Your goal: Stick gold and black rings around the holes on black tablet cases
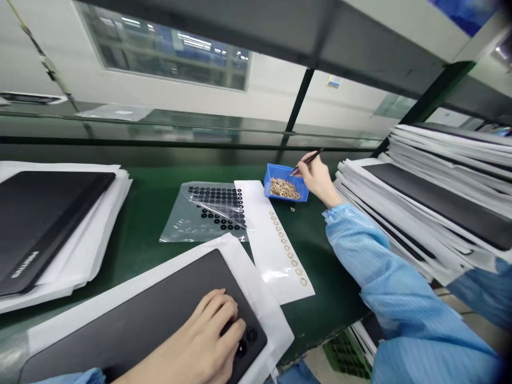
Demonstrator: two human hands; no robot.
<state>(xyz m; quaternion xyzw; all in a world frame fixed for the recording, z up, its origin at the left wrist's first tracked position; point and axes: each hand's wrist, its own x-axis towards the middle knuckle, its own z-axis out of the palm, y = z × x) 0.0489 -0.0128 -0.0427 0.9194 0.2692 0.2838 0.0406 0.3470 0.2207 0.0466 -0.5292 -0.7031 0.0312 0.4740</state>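
1. The left hand (196, 336) lay on a dark panel (188, 277), fingers slightly apart, just beside two black rings (252, 334).
2. Past those fingers lay a paper strip (276, 240) with a row of tan rings (294, 262).
3. Farther on, the right hand (318, 178) pinched tweezers (309, 161), fingers together, above a blue tray (279, 172) of loose rings (285, 188): light, likely fragile, best taken by the edge.

Ring tray (280, 173) behind paper strip (272, 250), between left stack (48, 224) and right stack (440, 202).
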